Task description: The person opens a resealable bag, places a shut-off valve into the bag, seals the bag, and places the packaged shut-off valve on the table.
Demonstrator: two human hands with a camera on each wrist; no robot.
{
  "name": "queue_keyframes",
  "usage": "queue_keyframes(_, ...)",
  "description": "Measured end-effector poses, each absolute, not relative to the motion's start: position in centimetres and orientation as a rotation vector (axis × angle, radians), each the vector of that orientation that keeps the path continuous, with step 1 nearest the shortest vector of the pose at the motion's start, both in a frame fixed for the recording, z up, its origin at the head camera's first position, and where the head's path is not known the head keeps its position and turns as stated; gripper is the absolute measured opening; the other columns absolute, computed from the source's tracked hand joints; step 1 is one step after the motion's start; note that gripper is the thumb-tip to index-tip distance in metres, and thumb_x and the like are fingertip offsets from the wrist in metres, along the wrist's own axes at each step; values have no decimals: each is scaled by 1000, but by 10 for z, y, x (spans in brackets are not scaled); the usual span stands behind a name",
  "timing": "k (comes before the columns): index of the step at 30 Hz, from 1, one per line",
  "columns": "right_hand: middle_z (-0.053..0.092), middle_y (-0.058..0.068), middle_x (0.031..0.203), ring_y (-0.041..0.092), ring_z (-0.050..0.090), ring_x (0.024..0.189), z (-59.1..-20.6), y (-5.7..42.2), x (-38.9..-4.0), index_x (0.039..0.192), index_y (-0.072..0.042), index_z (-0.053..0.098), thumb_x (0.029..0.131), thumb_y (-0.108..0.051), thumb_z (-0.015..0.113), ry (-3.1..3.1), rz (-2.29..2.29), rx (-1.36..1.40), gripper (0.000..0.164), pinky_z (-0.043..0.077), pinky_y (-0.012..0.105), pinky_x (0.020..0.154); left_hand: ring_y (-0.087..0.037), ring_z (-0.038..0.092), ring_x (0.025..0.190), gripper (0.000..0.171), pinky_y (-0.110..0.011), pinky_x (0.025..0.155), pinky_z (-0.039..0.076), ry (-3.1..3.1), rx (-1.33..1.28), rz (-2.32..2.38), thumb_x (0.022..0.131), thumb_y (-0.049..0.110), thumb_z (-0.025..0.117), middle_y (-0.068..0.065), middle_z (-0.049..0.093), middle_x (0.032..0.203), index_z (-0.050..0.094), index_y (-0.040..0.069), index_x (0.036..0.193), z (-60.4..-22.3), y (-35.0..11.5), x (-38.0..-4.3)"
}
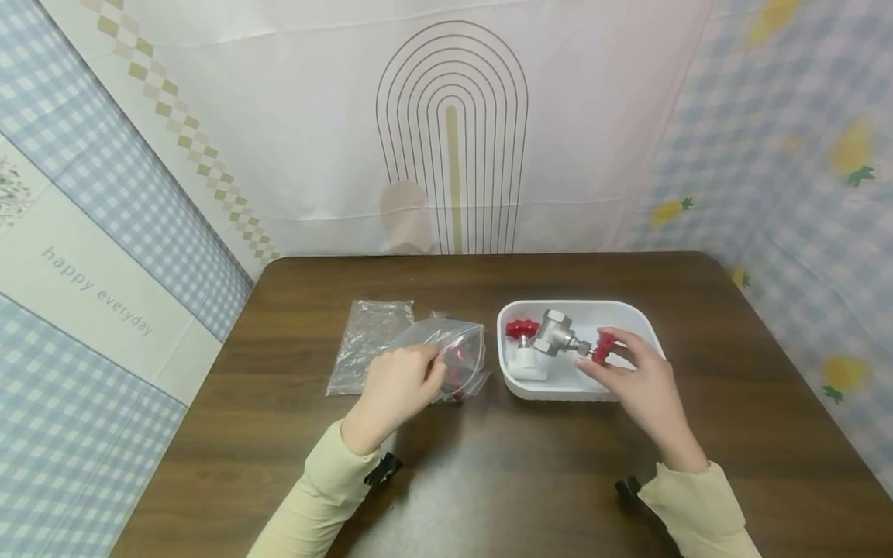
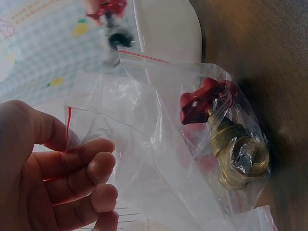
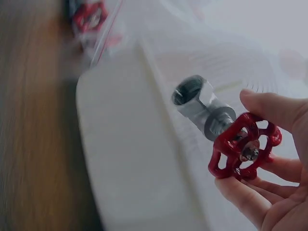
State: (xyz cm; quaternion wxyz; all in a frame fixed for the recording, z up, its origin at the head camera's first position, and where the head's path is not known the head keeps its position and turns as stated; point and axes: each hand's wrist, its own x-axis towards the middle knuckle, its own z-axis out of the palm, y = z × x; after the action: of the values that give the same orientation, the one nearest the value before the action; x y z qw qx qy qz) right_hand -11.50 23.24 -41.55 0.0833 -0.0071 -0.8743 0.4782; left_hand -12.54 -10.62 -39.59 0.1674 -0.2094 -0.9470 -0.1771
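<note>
My left hand (image 1: 405, 381) pinches the edge of a clear zip bag (image 2: 139, 120) between thumb and forefinger, holding its mouth up. Inside that bag lies a brass valve (image 2: 233, 149) with a red handwheel (image 2: 204, 101). Over the white basin (image 1: 558, 394), my right hand (image 1: 645, 381) grips a silver metal valve (image 1: 556, 333) by its red handwheel (image 3: 245, 147), the body pointing left toward the bag. A white valve (image 1: 526, 363) with a red handwheel (image 1: 522, 328) sits in the basin's left part.
Another clear plastic bag (image 1: 366, 341) lies flat on the brown table (image 1: 446, 283), left of and partly under the held bag. Printed cloth (image 1: 593, 116) hangs behind the table and along both sides.
</note>
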Motion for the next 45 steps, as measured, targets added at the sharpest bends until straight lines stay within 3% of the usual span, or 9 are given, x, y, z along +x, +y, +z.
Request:
queue_keyframes(2, 62, 15, 117, 34, 64, 115, -408, 223, -110, 132, -6, 61, 82, -30, 86, -2572, 1507, 54, 61, 50, 9, 78, -13, 39, 48, 39, -31, 39, 32, -2686, -604, -505, 91, 16, 54, 6, 38, 56, 34, 21, 59, -396, -106, -126)
queue_keyframes(6, 65, 14, 115, 22, 70, 102, -395, 205, -101, 130, -9, 62, 80, -23, 87, -2535, 1622, 182, 58, 57, 19, 76, -13, 40, 48, 40, -31, 39, 32, -2684, -611, -496, 93, 17, 54, 7, 39, 56, 35, 22, 58, -394, -105, -126)
queue_keyframes(11, 63, 12, 123, 19, 74, 89, -385, 188, -93, 129, -18, 63, 78, -24, 89, -2543, 1737, 303, 58, 59, 26, 75, -13, 44, 49, 41, -33, 40, 36, -2711, -619, -464, 97, 21, 51, 7, 43, 56, 38, 22, 59, -391, -103, -126)
queue_keyframes(21, 64, -1, 117, 17, 66, 100, -388, 164, -87, 125, -19, 65, 73, -25, 92, -2516, 1705, 482, 58, 58, 27, 81, -13, 49, 51, 42, -33, 42, 38, -2706, -644, -482, 100, 24, 51, 6, 48, 59, 40, 22, 60, -389, -97, -124)
queue_keyframes(32, 65, 4, 123, 20, 65, 103, -388, 155, -94, 125, -10, 66, 74, -35, 91, -2588, 1455, 426, 62, 58, 31, 82, -15, 46, 50, 39, -34, 43, 39, -2626, -695, -460, 100, 24, 52, 6, 44, 59, 39, 22, 63, -392, -89, -119)
queue_keyframes(41, 66, 6, 123, 22, 65, 109, -383, 148, -94, 122, -8, 67, 71, -31, 93, -2567, 1098, 578, 62, 56, 43, 91, -14, 45, 50, 37, -34, 44, 41, -2588, -735, -471, 96, 20, 55, 6, 41, 59, 40, 21, 63, -392, -83, -115)
queue_keyframes(45, 65, 9, 123, 24, 66, 104, -382, 144, -95, 123, -6, 66, 71, -28, 94, -2539, 1028, 656, 63, 57, 43, 88, -15, 44, 50, 36, -35, 44, 41, -2590, -737, -481, 95, 20, 55, 6, 40, 59, 40, 21, 63, -392, -82, -116)
